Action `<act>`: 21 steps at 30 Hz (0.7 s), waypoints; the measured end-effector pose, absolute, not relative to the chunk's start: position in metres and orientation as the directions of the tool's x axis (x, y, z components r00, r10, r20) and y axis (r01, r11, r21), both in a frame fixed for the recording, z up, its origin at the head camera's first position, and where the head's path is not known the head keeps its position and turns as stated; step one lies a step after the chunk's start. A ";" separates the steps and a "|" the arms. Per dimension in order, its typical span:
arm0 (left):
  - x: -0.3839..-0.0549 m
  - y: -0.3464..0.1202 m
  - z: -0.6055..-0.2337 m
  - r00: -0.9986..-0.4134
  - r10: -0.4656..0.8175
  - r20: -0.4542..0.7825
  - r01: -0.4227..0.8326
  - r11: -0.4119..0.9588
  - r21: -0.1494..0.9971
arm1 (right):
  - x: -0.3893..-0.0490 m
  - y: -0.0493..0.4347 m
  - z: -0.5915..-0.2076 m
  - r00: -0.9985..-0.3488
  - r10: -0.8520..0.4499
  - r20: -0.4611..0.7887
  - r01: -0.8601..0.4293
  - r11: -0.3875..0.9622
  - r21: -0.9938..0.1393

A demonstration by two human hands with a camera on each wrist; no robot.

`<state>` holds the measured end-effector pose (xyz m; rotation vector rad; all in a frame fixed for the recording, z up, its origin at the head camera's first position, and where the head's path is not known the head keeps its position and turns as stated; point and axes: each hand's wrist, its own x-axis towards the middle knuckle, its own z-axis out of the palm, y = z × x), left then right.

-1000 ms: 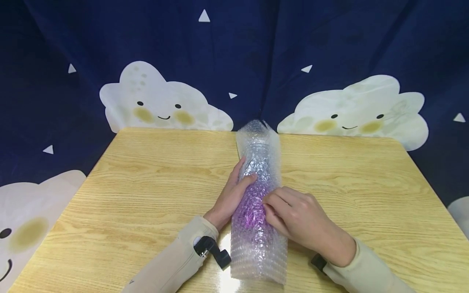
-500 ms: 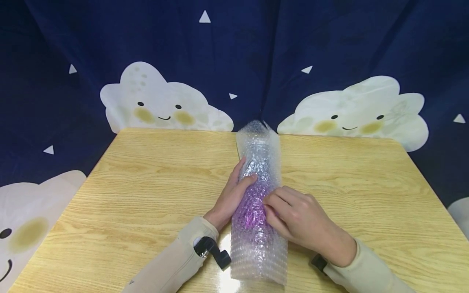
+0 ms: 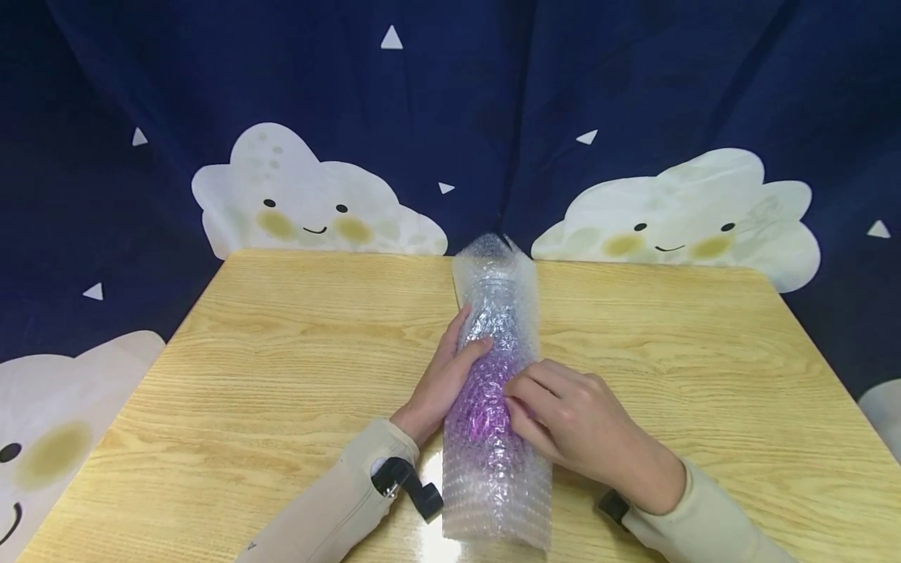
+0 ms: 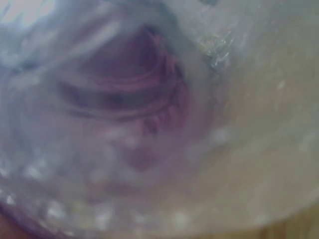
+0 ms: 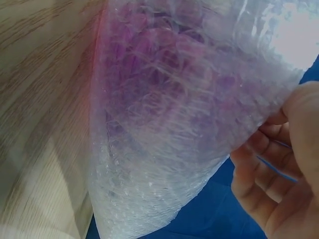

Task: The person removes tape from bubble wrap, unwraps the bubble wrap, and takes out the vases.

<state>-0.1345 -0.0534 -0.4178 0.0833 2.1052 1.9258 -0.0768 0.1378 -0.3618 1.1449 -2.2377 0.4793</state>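
A bottle (image 3: 486, 383), clear at the neck and purple lower down, lies lengthwise on the table inside a sleeve of clear bubble wrap (image 3: 496, 500). From its left side my left hand (image 3: 445, 377) grips the wrapped bottle, thumb over the top. On the right, my right hand (image 3: 573, 414) has curled fingers and thumb that pinch the bubble wrap at mid-length. Its thumb and fingers also show at the edge of the wrap in the right wrist view. Blurred bubble wrap fills the left wrist view, with the purple bottle end (image 4: 124, 94) showing through.
The light wooden table (image 3: 296, 344) stretches out on both sides of the bottle. Behind it hangs a dark blue curtain (image 3: 450, 94) with printed clouds and triangles. The loose end of the wrap extends toward the person. A black wrist mount (image 3: 408, 485) sits on the left sleeve.
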 end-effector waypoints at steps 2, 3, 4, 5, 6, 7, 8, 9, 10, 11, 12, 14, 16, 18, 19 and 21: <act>-0.134 -0.053 -0.418 -0.957 0.233 -0.171 -0.150 0.106 0.983 | -0.077 0.138 -0.362 -0.466 -0.616 0.635 -0.822 0.568 -0.052; -0.134 -0.053 -0.418 -0.957 0.233 -0.172 -0.151 0.105 0.983 | -0.077 0.138 -0.362 -0.466 -0.617 0.635 -0.822 0.567 -0.052; -0.134 -0.053 -0.418 -0.957 0.232 -0.171 -0.150 0.105 0.983 | -0.077 0.138 -0.361 -0.466 -0.617 0.634 -0.822 0.568 -0.052; -0.134 -0.053 -0.418 -0.957 0.232 -0.171 -0.150 0.105 0.983 | -0.077 0.138 -0.361 -0.467 -0.617 0.634 -0.822 0.568 -0.052; -0.135 -0.053 -0.418 -0.958 0.232 -0.171 -0.150 0.104 0.983 | -0.077 0.138 -0.361 -0.467 -0.617 0.634 -0.822 0.568 -0.053; -0.135 -0.053 -0.418 -0.958 0.232 -0.170 -0.150 0.104 0.983 | -0.077 0.139 -0.362 -0.469 -0.617 0.632 -0.821 0.568 -0.055; -0.135 -0.053 -0.418 -0.958 0.232 -0.169 -0.149 0.104 0.983 | -0.077 0.139 -0.362 -0.470 -0.616 0.631 -0.820 0.569 -0.056; -0.135 -0.053 -0.418 -0.958 0.231 -0.169 -0.148 0.104 0.983 | -0.077 0.139 -0.362 -0.471 -0.616 0.632 -0.820 0.569 -0.056; -0.135 -0.053 -0.418 -0.958 0.232 -0.169 -0.148 0.104 0.983 | -0.077 0.139 -0.362 -0.471 -0.615 0.632 -0.820 0.569 -0.057; -0.135 -0.053 -0.419 -0.958 0.232 -0.170 -0.149 0.104 0.983 | -0.077 0.139 -0.362 -0.472 -0.615 0.632 -0.821 0.568 -0.060; -0.135 -0.053 -0.419 -0.958 0.232 -0.171 -0.150 0.103 0.983 | -0.076 0.140 -0.362 -0.472 -0.614 0.632 -0.821 0.568 -0.062; -0.136 -0.053 -0.419 -0.957 0.233 -0.172 -0.152 0.103 0.983 | -0.076 0.140 -0.361 -0.473 -0.613 0.633 -0.822 0.566 -0.066; -0.136 -0.053 -0.419 -0.957 0.234 -0.174 -0.154 0.103 0.983 | -0.076 0.141 -0.361 -0.474 -0.610 0.634 -0.822 0.565 -0.071; -0.136 -0.053 -0.419 -0.956 0.235 -0.174 -0.154 0.103 0.983 | -0.076 0.141 -0.360 -0.475 -0.609 0.636 -0.822 0.564 -0.073; -0.136 -0.053 -0.419 -0.956 0.235 -0.174 -0.153 0.103 0.983 | -0.076 0.141 -0.360 -0.474 -0.609 0.637 -0.823 0.563 -0.074; -0.136 -0.053 -0.420 -0.956 0.237 -0.174 -0.153 0.103 0.983 | -0.076 0.141 -0.359 -0.473 -0.608 0.638 -0.823 0.563 -0.074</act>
